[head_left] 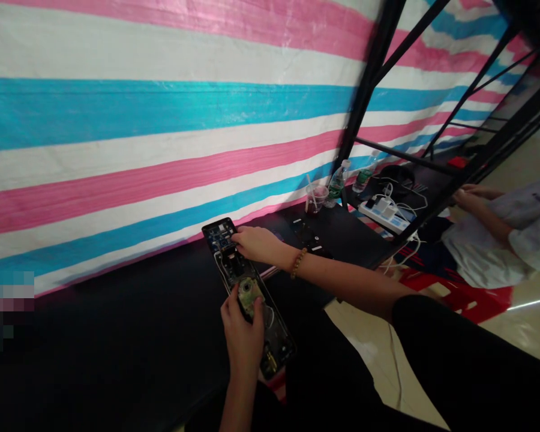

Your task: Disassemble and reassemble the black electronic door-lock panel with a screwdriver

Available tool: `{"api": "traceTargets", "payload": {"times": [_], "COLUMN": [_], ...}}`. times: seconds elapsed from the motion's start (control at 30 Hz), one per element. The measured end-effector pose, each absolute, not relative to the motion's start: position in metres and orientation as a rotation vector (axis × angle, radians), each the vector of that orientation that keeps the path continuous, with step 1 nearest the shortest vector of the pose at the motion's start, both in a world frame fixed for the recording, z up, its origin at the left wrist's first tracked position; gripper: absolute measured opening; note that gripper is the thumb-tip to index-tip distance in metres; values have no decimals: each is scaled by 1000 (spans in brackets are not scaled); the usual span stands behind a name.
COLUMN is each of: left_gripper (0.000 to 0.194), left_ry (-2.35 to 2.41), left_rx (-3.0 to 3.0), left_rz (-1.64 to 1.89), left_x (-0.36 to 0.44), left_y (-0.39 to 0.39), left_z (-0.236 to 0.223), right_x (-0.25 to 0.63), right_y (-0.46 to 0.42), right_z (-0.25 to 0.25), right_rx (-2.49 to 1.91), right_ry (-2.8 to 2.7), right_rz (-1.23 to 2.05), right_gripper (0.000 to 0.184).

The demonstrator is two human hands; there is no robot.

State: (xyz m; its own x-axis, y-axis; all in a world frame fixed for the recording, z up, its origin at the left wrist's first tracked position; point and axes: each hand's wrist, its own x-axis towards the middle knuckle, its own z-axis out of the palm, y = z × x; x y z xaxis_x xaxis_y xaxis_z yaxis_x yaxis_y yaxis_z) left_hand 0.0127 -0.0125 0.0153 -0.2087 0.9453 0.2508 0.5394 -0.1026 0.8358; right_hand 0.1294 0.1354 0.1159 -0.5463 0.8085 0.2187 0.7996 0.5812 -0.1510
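A long black open housing (279,336), which looks like a smart door lock panel, lies aslant on the black table. Its far end holds a blue circuit board (220,239); a yellowish metal mechanism (251,294) with a round hole sits near its middle, with white wires alongside. My left hand (243,336) grips the mechanism, thumb on one side and fingers on the other. My right hand (258,245), wearing a beaded bracelet (299,263), has its fingertips pinched together at the circuit board's edge. Whatever those fingertips hold is hidden.
Black flat parts (306,234) lie on the table (139,324) beyond my right hand. A plastic cup (316,198) with a straw and water bottles (337,183) stand near the striped sheet. Further right are a power strip (384,216), a black metal frame (364,78) and another person (499,228).
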Motion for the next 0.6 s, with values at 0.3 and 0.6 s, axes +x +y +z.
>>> {"api": "traceTargets", "payload": {"times": [0.3,0.6], "left_gripper": [60,56], "left_ry": [1771,1528], "left_rx": [1679,1344], "left_rz": [1213,1242], "left_x": [13,19], "left_y": [-13,-45], "left_z": [23,65], "right_x": [188,172], "right_y": [73,3], "right_z": [83,87], "right_rx": [-1473,-1139], "right_ry": [-2116,-1764], "right_rz": [647,1014], "right_gripper": [30,23]}}
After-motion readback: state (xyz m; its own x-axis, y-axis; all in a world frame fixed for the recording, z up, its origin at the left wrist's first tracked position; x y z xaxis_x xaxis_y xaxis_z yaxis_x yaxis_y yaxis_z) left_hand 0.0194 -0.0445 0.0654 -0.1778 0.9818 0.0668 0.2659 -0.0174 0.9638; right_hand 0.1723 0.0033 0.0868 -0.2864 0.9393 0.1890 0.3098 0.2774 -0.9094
